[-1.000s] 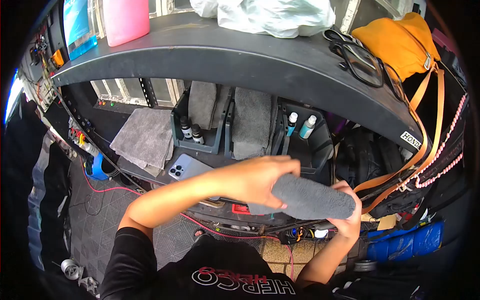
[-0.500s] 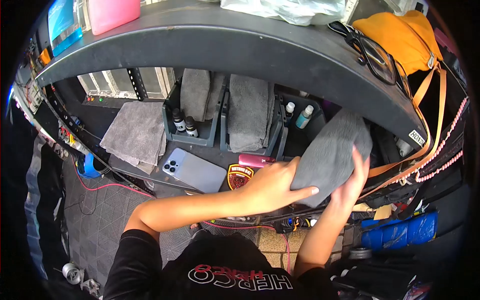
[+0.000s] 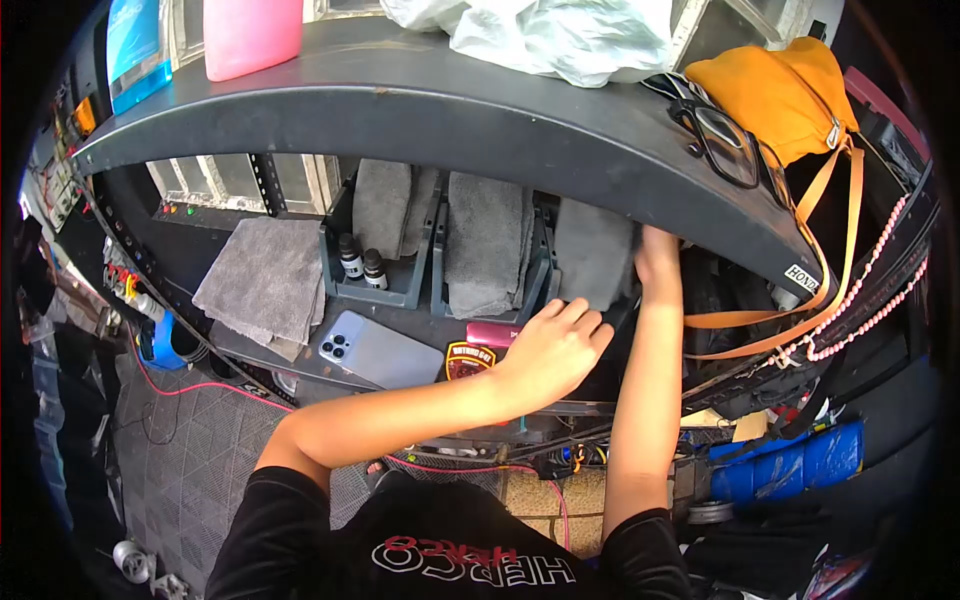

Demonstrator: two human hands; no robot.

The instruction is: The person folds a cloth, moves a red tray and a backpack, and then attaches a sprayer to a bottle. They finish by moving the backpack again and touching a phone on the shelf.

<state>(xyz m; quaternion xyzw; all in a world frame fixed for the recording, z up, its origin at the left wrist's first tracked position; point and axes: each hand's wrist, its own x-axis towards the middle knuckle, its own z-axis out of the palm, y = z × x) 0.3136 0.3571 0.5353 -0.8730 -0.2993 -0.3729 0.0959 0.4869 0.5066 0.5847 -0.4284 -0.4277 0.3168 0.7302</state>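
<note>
The black shelf (image 3: 450,125) overhangs the middle bin (image 3: 439,280), which we take as our mark. Just right of that bin is the folded grey cloth (image 3: 597,245), its far end hidden by the shelf. Our right hand (image 3: 656,258) is at the cloth's side farther from the bin, fingers out of sight; we cannot tell its grip. Our left hand (image 3: 560,352), fingers bent, is at the cloth's near end; whether they pinch it, we cannot tell. We'd do well to guide both ends evenly, holding the folds flat.
</note>
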